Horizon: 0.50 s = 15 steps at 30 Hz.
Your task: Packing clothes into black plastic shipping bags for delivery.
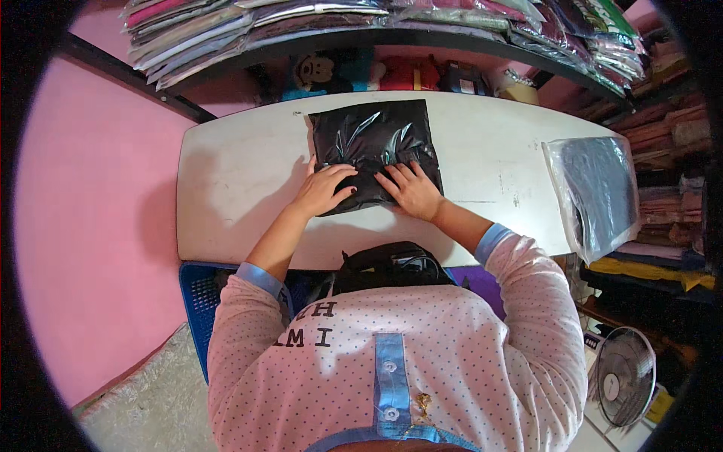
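A glossy black plastic mailer bag (373,135) lies flat on the white table (237,169) in front of me, its surface creased. My left hand (327,186) rests on the bag's lower left part with the fingers spread. On its lower right part lies my right hand (414,190), fingers also apart and pressed against the plastic. Neither hand grips anything. What the bag contains is hidden.
At the table's right end lies a clear plastic bag (596,192) with dark contents, overhanging the edge. Packed garments (316,17) fill a shelf above the table's back. Folded fabrics (672,209) are stacked at right, above a fan (624,378). A blue plastic basket (197,305) stands at lower left.
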### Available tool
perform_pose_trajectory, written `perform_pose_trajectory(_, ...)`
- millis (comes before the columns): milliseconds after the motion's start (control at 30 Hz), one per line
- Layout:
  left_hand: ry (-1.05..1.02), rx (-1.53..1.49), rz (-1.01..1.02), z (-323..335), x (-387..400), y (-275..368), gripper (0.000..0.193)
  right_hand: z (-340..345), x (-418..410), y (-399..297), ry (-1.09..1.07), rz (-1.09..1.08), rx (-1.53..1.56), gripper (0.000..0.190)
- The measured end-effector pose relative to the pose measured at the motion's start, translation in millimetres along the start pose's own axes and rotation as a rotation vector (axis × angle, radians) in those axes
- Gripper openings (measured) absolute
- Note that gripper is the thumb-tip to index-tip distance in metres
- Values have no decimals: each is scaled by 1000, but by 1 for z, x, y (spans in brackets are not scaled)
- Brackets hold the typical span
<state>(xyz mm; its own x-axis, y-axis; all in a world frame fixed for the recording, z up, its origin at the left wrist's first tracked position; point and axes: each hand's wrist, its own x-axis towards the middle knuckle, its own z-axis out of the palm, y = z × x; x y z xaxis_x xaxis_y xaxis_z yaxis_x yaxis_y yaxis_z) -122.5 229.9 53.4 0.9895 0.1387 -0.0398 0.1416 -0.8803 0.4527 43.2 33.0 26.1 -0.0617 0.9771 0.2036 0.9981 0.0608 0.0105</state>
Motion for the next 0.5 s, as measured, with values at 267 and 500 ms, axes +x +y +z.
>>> perform_pose_trajectory(267,-23,-29,-39,-8,7,-8,35,-34,32,23,-206,2,139,59)
perform_pose_trajectory(500,-340,-502,-156,-64,35,-21,83,-122,95,96,-708,-7,707,48)
